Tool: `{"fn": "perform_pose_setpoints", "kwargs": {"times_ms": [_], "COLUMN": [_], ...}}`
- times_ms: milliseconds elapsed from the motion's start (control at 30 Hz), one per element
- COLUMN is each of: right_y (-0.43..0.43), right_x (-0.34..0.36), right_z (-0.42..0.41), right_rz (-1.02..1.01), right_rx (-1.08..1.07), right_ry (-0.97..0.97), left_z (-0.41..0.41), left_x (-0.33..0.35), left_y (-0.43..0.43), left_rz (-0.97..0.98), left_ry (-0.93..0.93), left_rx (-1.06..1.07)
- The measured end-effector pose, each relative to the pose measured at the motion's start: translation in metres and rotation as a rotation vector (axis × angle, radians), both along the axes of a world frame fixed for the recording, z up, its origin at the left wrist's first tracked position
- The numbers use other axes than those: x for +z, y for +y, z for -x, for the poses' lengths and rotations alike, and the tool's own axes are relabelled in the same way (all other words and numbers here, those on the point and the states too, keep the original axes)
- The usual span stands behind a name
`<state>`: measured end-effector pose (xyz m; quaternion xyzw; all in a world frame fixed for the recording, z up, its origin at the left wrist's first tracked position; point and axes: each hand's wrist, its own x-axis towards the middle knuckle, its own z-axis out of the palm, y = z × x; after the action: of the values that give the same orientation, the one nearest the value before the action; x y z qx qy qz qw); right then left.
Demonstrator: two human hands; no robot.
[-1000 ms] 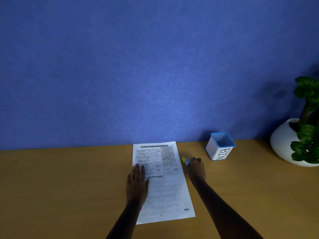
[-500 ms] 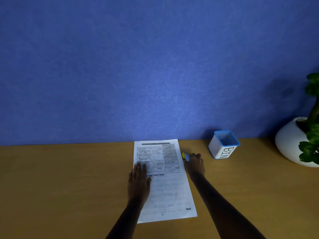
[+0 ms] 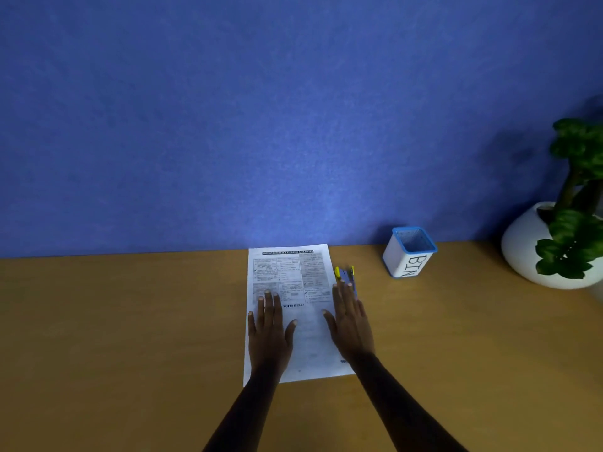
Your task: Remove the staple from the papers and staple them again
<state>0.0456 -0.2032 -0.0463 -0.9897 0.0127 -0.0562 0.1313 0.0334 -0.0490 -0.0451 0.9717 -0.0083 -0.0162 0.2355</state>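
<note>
The printed papers [image 3: 290, 275] lie flat on the wooden desk [image 3: 130, 321], their top edge near the blue wall. My left hand [image 3: 269, 324] rests flat on the left half of the top sheet, fingers spread. My right hand [image 3: 350, 321] lies flat over the papers' right edge, fingers extended and holding nothing. Just beyond its fingertips a small blue and yellow tool [image 3: 345, 274] lies on the desk beside the papers; its lower end is hidden by my fingers. No staple can be made out on the papers.
A white cup with a blue rim marked BIN [image 3: 409, 252] stands to the right of the papers near the wall. A round white pot with a green plant [image 3: 554, 249] sits at the far right. The blue wall rises right behind the desk.
My right hand has let go of the blue and yellow tool, drawn back toward me and flattened onto the papers' right edge. My left hand stays on the papers.
</note>
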Motion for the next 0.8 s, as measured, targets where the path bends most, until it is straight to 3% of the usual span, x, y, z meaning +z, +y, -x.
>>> {"fn": "perform_pose_setpoints", "kwargs": {"times_ms": [133,333,800], "right_y": [0.004,0.001,0.0], "right_x": [-0.014,-0.02,-0.025], "right_z": [0.011,0.022,0.029], "right_rz": [-0.014,0.004,0.017], "right_rx": [0.068,-0.012,-0.025], "right_ry": [0.104,0.193,0.182], "left_z": [0.011,0.018,0.021], "left_x": [0.012,0.012,0.003], "left_y": [-0.007,-0.01,-0.009], "left_rz": [-0.038,-0.156,-0.202], "left_ry": [0.039,0.067,0.012], "left_rx": [-0.037,-0.096,-0.119]}}
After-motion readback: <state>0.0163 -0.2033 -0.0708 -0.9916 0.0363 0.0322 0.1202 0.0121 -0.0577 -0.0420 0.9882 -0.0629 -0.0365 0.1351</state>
